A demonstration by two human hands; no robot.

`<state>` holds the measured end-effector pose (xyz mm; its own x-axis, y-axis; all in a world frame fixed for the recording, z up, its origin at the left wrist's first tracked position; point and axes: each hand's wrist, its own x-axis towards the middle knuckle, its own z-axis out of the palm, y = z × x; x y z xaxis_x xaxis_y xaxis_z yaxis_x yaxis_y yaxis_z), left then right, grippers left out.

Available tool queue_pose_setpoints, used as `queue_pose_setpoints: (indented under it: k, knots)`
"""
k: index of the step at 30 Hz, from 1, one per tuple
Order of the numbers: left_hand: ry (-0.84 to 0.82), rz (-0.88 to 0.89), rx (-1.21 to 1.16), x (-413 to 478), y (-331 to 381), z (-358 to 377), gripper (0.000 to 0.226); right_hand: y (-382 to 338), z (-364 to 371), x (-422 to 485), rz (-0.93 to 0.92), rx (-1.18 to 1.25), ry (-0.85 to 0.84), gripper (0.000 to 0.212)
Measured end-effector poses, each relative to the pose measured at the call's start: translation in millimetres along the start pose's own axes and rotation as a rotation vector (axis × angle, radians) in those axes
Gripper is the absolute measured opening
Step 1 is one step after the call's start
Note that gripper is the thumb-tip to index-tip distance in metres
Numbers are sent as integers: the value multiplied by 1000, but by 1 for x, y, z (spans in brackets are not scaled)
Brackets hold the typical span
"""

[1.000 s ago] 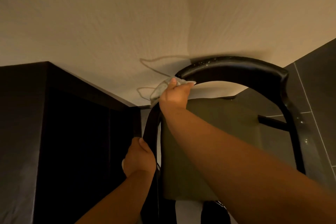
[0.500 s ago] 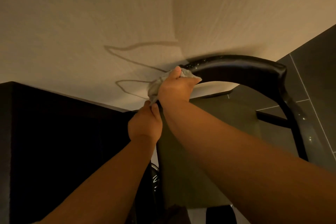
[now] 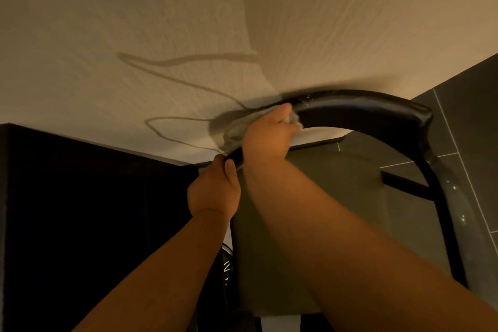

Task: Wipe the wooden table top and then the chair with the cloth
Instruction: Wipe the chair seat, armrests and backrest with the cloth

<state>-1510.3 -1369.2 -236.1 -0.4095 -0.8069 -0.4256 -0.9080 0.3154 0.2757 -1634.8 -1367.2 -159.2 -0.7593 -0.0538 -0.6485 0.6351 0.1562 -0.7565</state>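
A person's right hand (image 3: 269,132), fingers curled over a bunched grey cloth (image 3: 235,129), presses it onto the left end of the curved top rail (image 3: 363,108) of a black chair (image 3: 350,210). The left hand (image 3: 214,191) grips the frame just below, thumb wrapped round it. The stroke looks best run along the curve toward the rail's far right corner, the lower hand steadying the chair. The rail sits close against a textured wall (image 3: 134,21), leaving little room behind. A dark cabinet (image 3: 80,197) crowds the left, and open tiled floor (image 3: 471,105) lies to the right.
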Motion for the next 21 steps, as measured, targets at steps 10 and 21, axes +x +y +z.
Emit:
queue_pose_setpoints:
  k: [10,21]
  knots:
    - [78,16,-17,-8,2,-8,46,0,-7,8,-81,-115,6,74]
    - [57,30,10,-6,5,-9,51,-20,7,6,26,166,206,85]
